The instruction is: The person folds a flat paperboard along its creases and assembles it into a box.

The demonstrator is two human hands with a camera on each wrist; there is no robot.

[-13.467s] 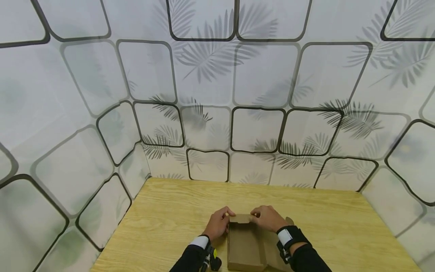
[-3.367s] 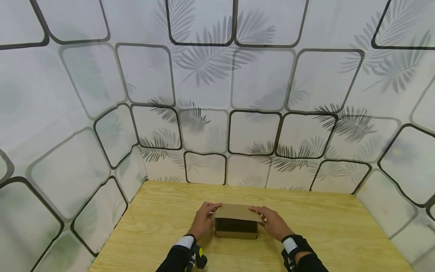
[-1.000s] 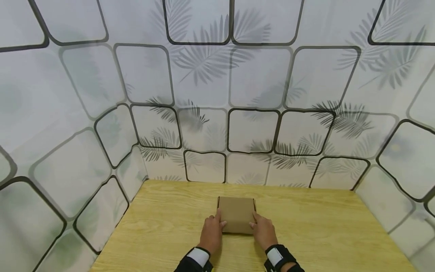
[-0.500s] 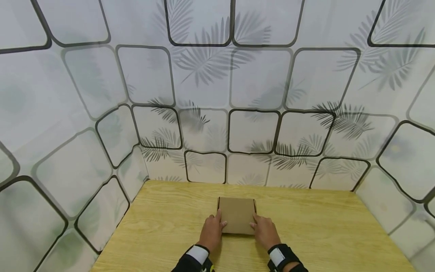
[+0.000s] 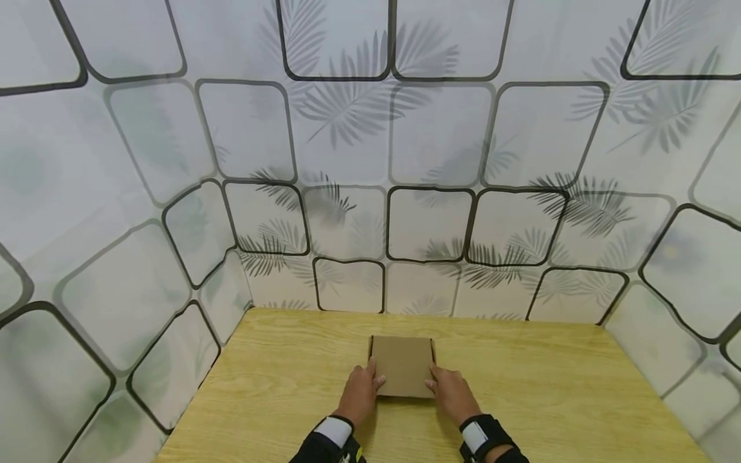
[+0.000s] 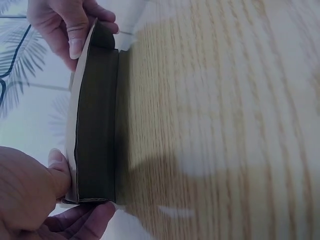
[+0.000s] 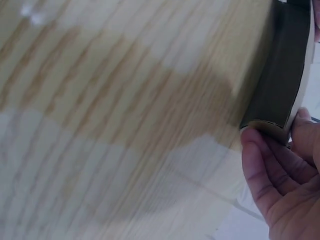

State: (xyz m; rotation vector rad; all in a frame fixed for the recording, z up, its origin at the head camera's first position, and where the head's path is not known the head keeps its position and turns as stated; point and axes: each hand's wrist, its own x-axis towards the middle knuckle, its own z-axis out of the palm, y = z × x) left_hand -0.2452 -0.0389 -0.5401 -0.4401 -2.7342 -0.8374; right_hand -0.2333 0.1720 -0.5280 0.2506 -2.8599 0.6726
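A small brown cardboard box [image 5: 403,368] lies on the table with its flat lid down over the top. My left hand [image 5: 359,393] grips the box's left side, thumb on the lid near the front corner and fingers along the side. On the opposite side, my right hand [image 5: 453,392] holds the box the same way. From the left wrist, the box's near side [image 6: 97,125] is dark with shadow, and fingers curl under its lower corner. In the right wrist view, the right fingers [image 7: 260,170] pinch the corner by a curved cardboard edge.
The light wood-grain table [image 5: 278,373] stretches out around the box on all sides. Behind it and at both sides hangs a pale curtain [image 5: 434,225] printed with dark rounded squares and leaves. Each wrist wears a black strap [image 5: 489,434].
Much earlier the box stood open while both hands worked at its flap; later the lid was half raised. It has since come down over the box. Over the last second the hands hold nearly still.
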